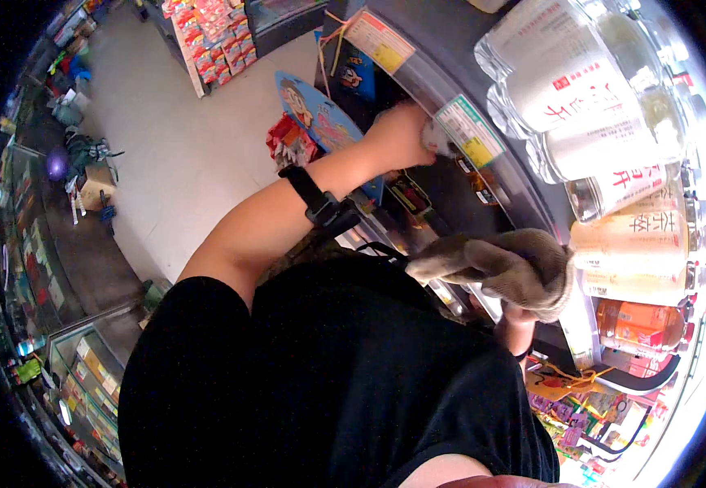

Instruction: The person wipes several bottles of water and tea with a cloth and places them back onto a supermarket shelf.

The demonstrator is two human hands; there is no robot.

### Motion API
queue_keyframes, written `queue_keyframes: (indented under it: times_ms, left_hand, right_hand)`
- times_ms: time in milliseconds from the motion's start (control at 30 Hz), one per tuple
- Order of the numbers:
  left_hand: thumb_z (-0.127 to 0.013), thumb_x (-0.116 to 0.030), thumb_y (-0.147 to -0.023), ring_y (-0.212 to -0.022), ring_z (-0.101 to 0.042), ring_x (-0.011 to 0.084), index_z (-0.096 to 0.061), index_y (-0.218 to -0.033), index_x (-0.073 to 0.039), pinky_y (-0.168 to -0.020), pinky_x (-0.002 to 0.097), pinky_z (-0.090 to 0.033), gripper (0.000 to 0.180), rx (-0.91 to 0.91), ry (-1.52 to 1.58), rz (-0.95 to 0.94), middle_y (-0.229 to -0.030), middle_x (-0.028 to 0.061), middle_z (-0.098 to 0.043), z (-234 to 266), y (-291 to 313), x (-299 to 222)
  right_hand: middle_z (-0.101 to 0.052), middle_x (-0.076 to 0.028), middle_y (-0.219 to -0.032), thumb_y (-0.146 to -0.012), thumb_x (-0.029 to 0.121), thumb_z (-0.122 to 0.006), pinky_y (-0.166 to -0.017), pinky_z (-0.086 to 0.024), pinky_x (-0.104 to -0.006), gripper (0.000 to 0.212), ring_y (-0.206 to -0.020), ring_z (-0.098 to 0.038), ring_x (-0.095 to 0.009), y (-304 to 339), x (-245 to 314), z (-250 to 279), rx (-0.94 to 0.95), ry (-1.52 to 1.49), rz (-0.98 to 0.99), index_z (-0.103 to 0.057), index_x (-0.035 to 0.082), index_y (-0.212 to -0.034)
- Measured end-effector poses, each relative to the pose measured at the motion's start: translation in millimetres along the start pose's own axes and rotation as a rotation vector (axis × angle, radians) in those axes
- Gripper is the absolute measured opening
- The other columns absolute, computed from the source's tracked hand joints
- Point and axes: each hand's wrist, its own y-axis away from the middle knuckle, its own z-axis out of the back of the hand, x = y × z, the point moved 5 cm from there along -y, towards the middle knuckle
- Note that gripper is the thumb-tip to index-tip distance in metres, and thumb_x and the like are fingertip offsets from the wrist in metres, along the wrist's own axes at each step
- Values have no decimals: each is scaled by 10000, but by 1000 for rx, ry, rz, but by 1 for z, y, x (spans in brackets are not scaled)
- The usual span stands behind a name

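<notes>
My left hand (408,137), with a black strap on its wrist, reaches to the dark shelf beside the price labels. It is blurred, and its fingers look curled on a small pale thing (437,140) whose kind does not show. Brown knitted fabric (509,267), shaped like a glove with a rolled cuff, covers most of my right hand (520,314). Only bare skin near the wrist shows below the cuff, so the state of these fingers is hidden. That hand is in front of the shelf edge, near the pale tea bottles (631,242).
Clear bottles with white labels (585,93) crowd the upper right shelf. An orange drink bottle (639,325) is below them. Price labels (471,130) line the shelf edge. A blue cartoon board (312,110) leans by the shelf. Glass counters (84,358) run along the left.
</notes>
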Motion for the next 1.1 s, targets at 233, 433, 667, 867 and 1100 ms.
queue_keyframes:
  times_ms: [233,433,667,867,1100]
  left_hand:
    - [-734,-157,-570,-1008,-519,350,-513,-1094,-107,-841,417,-426,570,494,-46,-103,-1035,164,-564,-23,37,-68]
    - [-740,-193,-548,-944,-548,352,-446,-1190,-86,-813,438,-446,714,687,-88,-174,-1009,164,-575,-29,58,-130]
    - [-785,-236,-476,-911,-552,327,-438,-1208,-61,-792,407,-426,829,543,-1,-251,-972,132,-584,12,73,-142]
    - [-770,-220,-506,-993,-513,268,-403,-1257,-26,-855,386,-321,858,353,-151,-342,-1120,118,-530,66,89,-155]
    - [-636,-336,-709,-958,-517,258,-425,-1211,-8,-797,392,-373,636,220,-539,47,-1079,116,-543,70,95,-137]
  right_hand:
    - [-562,-133,-868,-651,273,-681,-791,-422,-351,466,-871,-544,-280,17,-21,-39,492,344,-290,-555,-15,-996]
    - [-558,-134,-872,-701,215,-646,-749,-419,-361,389,-814,-531,-308,40,-24,-17,35,131,115,-558,-23,-996]
    - [-570,-133,-1070,-681,377,-682,-830,-421,-393,565,-974,-540,-303,28,0,-24,501,-249,-102,-539,47,-1116]
    - [-554,-156,-1074,-618,251,-735,-842,-414,-420,581,-979,-539,-331,25,27,-42,-98,-632,42,-528,28,-1112]
    - [-549,-166,-1095,-615,195,-725,-906,-399,-393,568,-1021,-532,-325,-14,39,-45,-166,-1023,40,-529,6,-1113]
